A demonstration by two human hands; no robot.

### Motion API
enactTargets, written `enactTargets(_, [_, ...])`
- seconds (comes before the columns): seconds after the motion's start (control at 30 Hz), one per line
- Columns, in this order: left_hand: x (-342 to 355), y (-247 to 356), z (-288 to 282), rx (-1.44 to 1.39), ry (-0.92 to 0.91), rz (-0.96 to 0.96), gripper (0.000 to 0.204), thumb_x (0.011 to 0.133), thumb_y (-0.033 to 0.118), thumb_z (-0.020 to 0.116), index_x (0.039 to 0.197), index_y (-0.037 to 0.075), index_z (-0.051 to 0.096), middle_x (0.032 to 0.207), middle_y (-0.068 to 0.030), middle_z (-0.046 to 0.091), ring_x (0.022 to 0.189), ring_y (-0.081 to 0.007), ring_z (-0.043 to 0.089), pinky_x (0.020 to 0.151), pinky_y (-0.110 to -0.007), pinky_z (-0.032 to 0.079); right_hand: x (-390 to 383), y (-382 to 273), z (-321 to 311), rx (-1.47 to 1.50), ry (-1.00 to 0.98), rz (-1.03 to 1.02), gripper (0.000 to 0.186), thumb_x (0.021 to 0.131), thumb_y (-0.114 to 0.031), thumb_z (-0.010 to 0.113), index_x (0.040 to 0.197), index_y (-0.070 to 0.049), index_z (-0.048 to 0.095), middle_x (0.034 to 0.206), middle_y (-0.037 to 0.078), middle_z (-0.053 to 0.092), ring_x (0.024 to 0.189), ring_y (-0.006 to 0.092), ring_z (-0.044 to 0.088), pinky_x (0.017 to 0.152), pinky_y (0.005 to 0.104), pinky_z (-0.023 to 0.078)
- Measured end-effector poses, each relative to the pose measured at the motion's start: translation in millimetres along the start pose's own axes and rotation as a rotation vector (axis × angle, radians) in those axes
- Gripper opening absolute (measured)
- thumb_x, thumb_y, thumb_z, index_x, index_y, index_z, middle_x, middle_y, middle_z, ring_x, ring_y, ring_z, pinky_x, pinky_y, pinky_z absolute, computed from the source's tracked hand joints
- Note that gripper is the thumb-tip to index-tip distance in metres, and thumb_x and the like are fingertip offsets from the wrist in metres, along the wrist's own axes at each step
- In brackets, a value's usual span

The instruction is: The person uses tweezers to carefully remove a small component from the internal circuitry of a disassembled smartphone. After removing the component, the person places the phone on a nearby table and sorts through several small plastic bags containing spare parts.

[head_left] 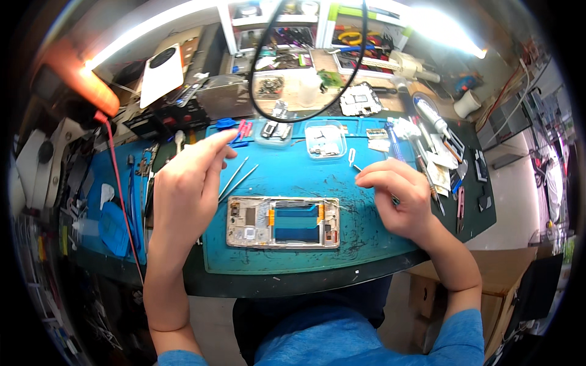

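A phone frame (250,222) lies on the blue work mat (293,262) in front of me, its inside exposed, with orange tabs beside a blue-looking opening. My left hand (189,177) hovers to its upper left, fingers stretched out, with nothing visible in them. Two thin metal prongs like tweezers (235,178) show beside that hand; their lower ends are partly hidden. To the right of the frame, my right hand (400,192) is closed around a thin dark tool (359,168), only its ends showing. A looped metal pin (351,157) lies just beyond its fingertips.
Clear plastic boxes (325,139) of small parts stand at the mat's far edge. A black ring (251,79) hangs over the back of the bench. Pens, brushes and hand tools (433,177) crowd the right; a blue pouch-like thing (113,229) and a red cable (119,183) are left.
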State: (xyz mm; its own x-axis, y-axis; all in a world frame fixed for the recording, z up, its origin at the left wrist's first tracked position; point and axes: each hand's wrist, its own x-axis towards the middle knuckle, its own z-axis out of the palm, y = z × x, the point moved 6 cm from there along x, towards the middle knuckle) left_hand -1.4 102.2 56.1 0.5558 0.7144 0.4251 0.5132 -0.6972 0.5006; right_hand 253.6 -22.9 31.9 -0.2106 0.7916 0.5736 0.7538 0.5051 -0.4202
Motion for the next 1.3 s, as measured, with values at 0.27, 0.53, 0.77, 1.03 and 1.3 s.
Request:
enactTargets(0.27, [1, -8, -25, 0.092, 0.358, 0.051, 0.039, 0.092, -0.001, 0.060, 0.130, 0.008, 0.061, 0.108, -0.0086, 0.070, 0.077, -0.0190, 0.068, 0.069, -0.033, 0.055, 21, -73, 55, -0.259, -0.484, 0.002, 0.083, 0.075, -0.041, 0.081, 0.136, 0.006, 0.050, 0.119, 0.014, 0.058, 0.109, 0.0290, 0.057, 0.095, 0.0386, 0.046])
enactTargets(0.53, [-1, -13, -30, 0.046, 0.465, 0.092, 0.040, 0.093, -0.002, 0.060, 0.132, 0.006, 0.060, 0.103, -0.0077, 0.069, 0.075, -0.0138, 0.064, 0.065, -0.028, 0.055, 37, -61, 67, -0.134, -0.740, 0.257, 0.075, 0.076, -0.043, 0.084, 0.131, -0.002, 0.054, 0.125, 0.015, 0.051, 0.104, 0.0302, 0.058, 0.092, 0.0393, 0.049])
enactTargets(0.77, [-11, -18, -40, -0.179, 0.473, 0.017, 0.039, 0.093, 0.001, 0.059, 0.132, 0.007, 0.058, 0.102, -0.0080, 0.070, 0.076, -0.0176, 0.069, 0.066, -0.031, 0.055, 35, -39, 73, 0.273, -0.736, 0.584, 0.039, 0.102, -0.035, 0.059, 0.113, 0.001, 0.066, 0.094, 0.010, 0.071, 0.090, 0.0224, 0.066, 0.080, 0.0354, 0.052])
enactTargets(1.03, [-160, 6, -30, -1.025, 0.491, -0.326, 0.040, 0.104, 0.017, 0.054, 0.140, -0.001, 0.049, 0.116, -0.0096, 0.065, 0.101, -0.0140, 0.064, 0.085, -0.029, 0.054, 20, -98, 79, 0.948, -0.452, 0.705, 0.025, 0.104, -0.024, 0.057, 0.113, -0.002, 0.063, 0.094, -0.004, 0.063, 0.083, 0.0018, 0.056, 0.073, 0.0201, 0.048])
enactTargets(1.3, [-245, 48, -18, -1.055, 0.487, -0.460, 0.031, 0.100, 0.006, 0.059, 0.129, -0.003, 0.057, 0.110, -0.0035, 0.066, 0.096, -0.0075, 0.062, 0.085, -0.023, 0.050, -13, -174, 122, 1.088, -0.577, 0.513, 0.027, 0.104, -0.013, 0.055, 0.127, 0.003, 0.052, 0.103, 0.004, 0.068, 0.091, 0.0064, 0.064, 0.082, 0.0228, 0.052])
